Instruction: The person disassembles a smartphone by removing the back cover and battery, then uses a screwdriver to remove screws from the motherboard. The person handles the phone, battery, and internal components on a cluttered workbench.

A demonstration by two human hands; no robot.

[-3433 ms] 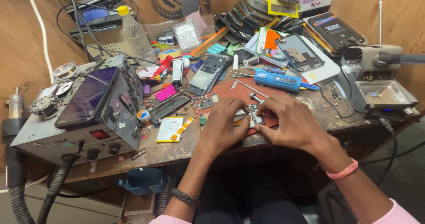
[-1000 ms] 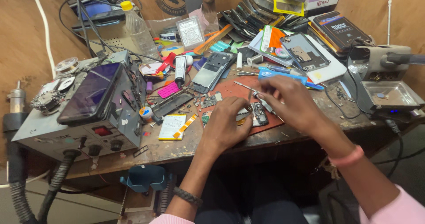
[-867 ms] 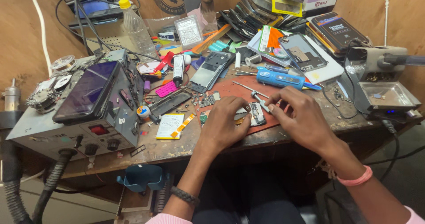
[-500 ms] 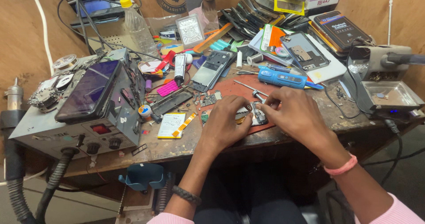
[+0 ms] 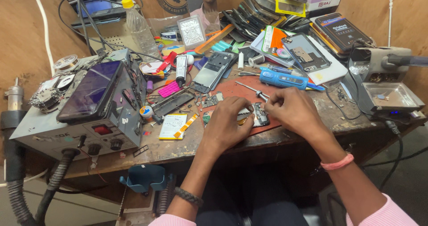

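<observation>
Both hands meet over a small circuit board (image 5: 260,114) on the red mat (image 5: 232,88): the left hand (image 5: 229,125) presses beside it, the right hand (image 5: 294,112) pinches its edge. The worn wooden bench (image 5: 187,143) sits crowded with phone parts against brown walls (image 5: 26,34), a grey rework station (image 5: 89,114) at left.

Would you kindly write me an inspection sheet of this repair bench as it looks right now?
Surface: worn wooden bench with a red mat.
Job's things: small circuit board on the mat, between both hands.
Clutter: blue electric screwdriver, phone shells, plastic bottle, metal tray.
Hands: left hand rests on the mat by the board; right hand pinches at the board's edge.
Cables: black hoses hang from the grey rework station; wires trail behind it.
Surroundings: brown board walls.
</observation>
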